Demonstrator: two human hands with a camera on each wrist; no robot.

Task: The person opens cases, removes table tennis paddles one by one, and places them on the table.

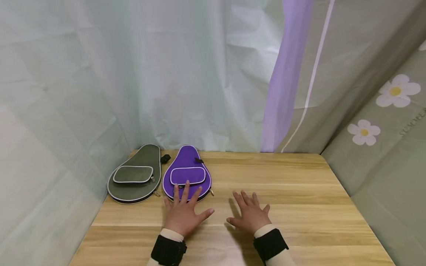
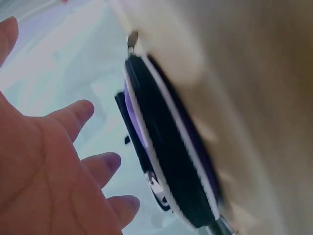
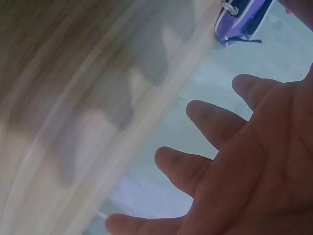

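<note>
A purple table tennis paddle case [image 1: 188, 155] with white piping and a small zipped front pocket lies flat on the wooden table. My left hand [image 1: 183, 216] is held with spread fingers over its near edge; in the left wrist view the palm stands apart from the case's black zipped side [image 2: 166, 137]. Left of it lies an olive-green paddle case [image 1: 136, 157] of the same shape, with a black strap at its side. My right hand [image 1: 249, 214] hovers over the bare wood to the right, fingers spread, holding nothing. Its shadow falls on the table in the right wrist view.
The wooden table [image 1: 286, 184] ends at a pale hanging curtain [image 1: 186, 74] behind and at the left. A grey flowered cloth [image 1: 392, 155] hangs along the right side. Black bands [image 1: 271, 244] wrap both wrists.
</note>
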